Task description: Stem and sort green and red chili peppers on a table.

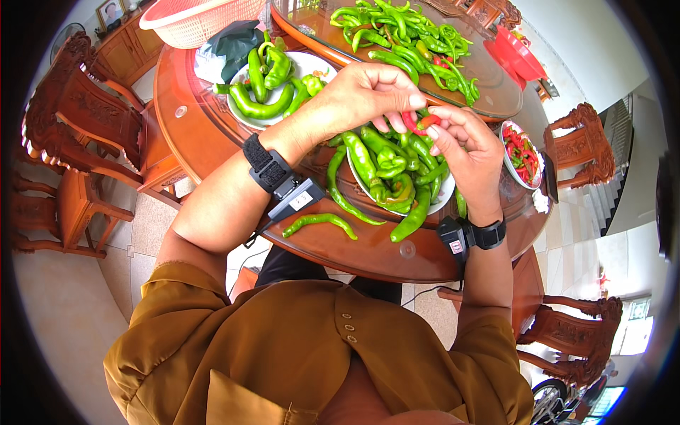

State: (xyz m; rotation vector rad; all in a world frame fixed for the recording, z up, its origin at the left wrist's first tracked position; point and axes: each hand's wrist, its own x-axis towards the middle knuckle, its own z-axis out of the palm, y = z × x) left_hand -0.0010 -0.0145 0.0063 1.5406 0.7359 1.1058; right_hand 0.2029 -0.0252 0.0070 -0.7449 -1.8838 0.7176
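Observation:
Both of my hands meet over the table around a small curved red pepper [413, 126] with a green stem end. My left hand [366, 95] grips its left part between thumb and fingers. On its other side, the thumb and fingertips of my right hand [470, 146] pinch it. Whether it is whole or split cannot be told. Just beneath lies a white bowl [449, 190] heaped with long green peppers [393, 164]. One loose green pepper [321, 220] rests on the wood near the table's front edge. Beyond my left forearm, a white plate [311, 62] carries several green peppers [260, 106].
A glass turntable [303, 18] bears a pile of green peppers [404, 32]. Red peppers [520, 154] fill a bowl [536, 180] at right. A pink basket [175, 26], a dark plastic bag [234, 48] and a red basin [518, 53] stand farther back. Carved wooden chairs [101, 111] surround the table.

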